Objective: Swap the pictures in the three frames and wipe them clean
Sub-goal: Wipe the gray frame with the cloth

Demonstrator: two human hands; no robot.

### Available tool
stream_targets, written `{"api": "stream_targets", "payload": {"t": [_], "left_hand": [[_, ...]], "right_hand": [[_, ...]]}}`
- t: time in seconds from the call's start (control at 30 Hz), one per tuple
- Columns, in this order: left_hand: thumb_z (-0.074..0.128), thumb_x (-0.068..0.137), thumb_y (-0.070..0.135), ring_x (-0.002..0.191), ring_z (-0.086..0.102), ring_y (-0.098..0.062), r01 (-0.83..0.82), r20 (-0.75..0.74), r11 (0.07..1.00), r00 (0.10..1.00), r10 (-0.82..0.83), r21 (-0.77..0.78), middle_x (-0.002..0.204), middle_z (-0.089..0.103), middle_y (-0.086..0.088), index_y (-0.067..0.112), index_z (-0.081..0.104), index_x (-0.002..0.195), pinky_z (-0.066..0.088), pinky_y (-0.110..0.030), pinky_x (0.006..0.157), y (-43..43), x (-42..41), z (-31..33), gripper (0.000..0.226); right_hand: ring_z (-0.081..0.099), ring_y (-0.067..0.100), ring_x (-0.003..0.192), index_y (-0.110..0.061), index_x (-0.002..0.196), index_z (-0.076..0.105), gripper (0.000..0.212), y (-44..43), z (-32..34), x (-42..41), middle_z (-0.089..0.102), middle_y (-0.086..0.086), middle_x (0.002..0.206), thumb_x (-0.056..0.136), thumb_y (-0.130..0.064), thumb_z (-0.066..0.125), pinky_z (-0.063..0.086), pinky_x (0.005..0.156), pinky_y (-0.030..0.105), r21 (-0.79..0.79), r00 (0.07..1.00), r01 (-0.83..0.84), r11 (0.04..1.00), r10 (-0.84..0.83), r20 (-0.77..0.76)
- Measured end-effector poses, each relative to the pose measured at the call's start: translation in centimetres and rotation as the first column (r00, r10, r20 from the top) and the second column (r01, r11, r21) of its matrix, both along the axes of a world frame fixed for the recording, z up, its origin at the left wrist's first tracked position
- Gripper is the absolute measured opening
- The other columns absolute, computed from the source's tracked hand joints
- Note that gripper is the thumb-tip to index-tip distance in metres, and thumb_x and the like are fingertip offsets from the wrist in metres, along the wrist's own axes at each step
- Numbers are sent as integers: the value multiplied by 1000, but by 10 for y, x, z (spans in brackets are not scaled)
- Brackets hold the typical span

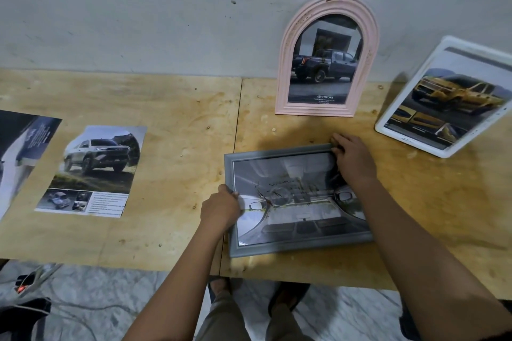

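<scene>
Gripping grey frame (299,247) with left hand (220,209) and right hand (352,159), fingers (336,144) curled round its rim; apparently starting swaps, loose pictures (97,171) waiting, wiping pending.

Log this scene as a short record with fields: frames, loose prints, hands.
grey frame: flat on the plywood table, dark marks on its front
pink arched frame: upright against the wall, dark pickup picture
white frame: tilted, at the right, yellow car picture
loose prints: SUV print and cropped print at the left edge, flat on the table
left hand: grips the grey frame's left edge
right hand: holds its top right corner
</scene>
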State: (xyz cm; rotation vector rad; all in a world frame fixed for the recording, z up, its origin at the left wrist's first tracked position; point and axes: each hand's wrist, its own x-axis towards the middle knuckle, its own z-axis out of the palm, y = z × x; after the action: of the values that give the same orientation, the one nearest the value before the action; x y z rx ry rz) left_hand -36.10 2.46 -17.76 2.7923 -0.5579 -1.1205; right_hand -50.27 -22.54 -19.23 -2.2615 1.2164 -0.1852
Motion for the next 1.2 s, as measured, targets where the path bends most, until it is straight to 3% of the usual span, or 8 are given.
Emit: {"api": "stream_targets", "payload": {"t": [0.43, 0.73, 0.97, 1.2], "left_hand": [[26, 101, 33, 97, 60, -36, 98, 80, 995, 992, -97, 1, 112, 62, -20, 6, 41, 123, 36, -33, 72, 0, 2, -2, 38], [32, 100, 30, 94, 62, -36, 103, 62, 993, 993, -99, -51, 109, 63, -18, 6, 43, 120, 37, -31, 70, -1, 3, -7, 34], [31, 101, 30, 100, 60, -38, 82, 47, 989, 996, -77, -119, 115, 60, -20, 3, 42, 118, 45, -36, 81, 4, 4, -8, 34], [33, 100, 29, 107, 54, -38, 90, 31, 982, 996, -86, -167, 119, 55, -21, 2, 45, 118, 39, -35, 74, 6, 6, -9, 35]], "right_hand": [[41, 23, 131, -12, 137, 48, 46, 24, 9, -26, 44, 5, 144, 92, -13, 56, 33, 106, 33, -28, 978, 205, 978, -204, 45], [53, 27, 118, -14, 130, 55, 40, 48, 13, -60, 57, 7, 131, 90, -13, 57, 44, 96, 36, 13, 947, 312, 950, -312, 82], [54, 29, 117, -9, 128, 57, 39, 98, 19, -99, 57, 10, 130, 89, -7, 57, 43, 97, 35, 13, 933, 354, 935, -354, 68], [40, 32, 128, -4, 136, 46, 41, 136, 7, -116, 45, 15, 140, 96, -15, 48, 33, 108, 40, -6, 903, 428, 904, -428, 45]]}}
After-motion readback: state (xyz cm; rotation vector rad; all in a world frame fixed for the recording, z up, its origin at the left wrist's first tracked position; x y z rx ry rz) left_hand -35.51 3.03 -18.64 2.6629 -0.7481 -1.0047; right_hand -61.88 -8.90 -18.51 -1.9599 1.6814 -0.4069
